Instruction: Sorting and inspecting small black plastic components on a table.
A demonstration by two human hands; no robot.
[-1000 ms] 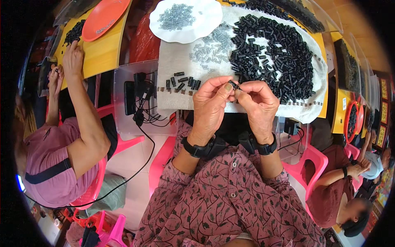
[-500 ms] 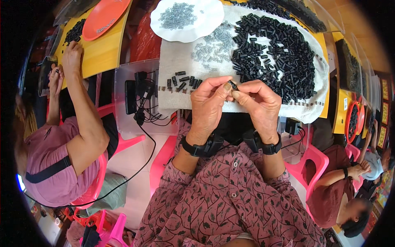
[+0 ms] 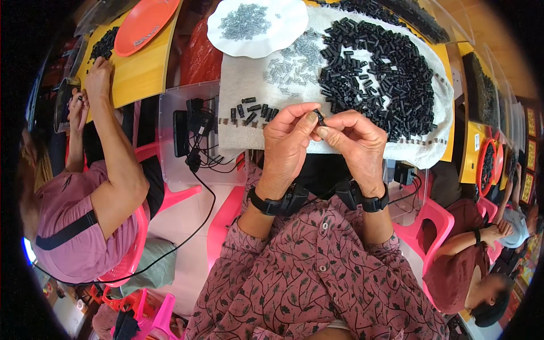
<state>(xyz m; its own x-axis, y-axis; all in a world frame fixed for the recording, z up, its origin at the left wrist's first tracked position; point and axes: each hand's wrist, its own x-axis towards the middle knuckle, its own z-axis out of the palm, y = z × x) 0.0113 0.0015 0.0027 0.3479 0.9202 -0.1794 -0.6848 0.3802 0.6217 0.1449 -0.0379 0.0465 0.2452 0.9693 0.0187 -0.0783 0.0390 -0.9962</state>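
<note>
Between my fingertips, over the near edge of a pale towel, is a small black plastic part. My left hand pinches it between thumb and index finger. From the other side my right hand closes thumb and index finger on it too; whether it holds a second tiny piece is hidden. Just left of my hands lie several loose black parts. Beyond my right hand spreads a big heap of the same black parts. Small clear pieces are scattered on the towel beside that heap.
A white scalloped plate of clear pieces stands at the far edge. To the left, a clear plastic bin holds black adapters and cables. A person works at a yellow table with a red plate. Pink chairs stand around.
The black part has turned more upright between my fingertips, and my fingers have shifted slightly. The loose parts and the heap look the same.
</note>
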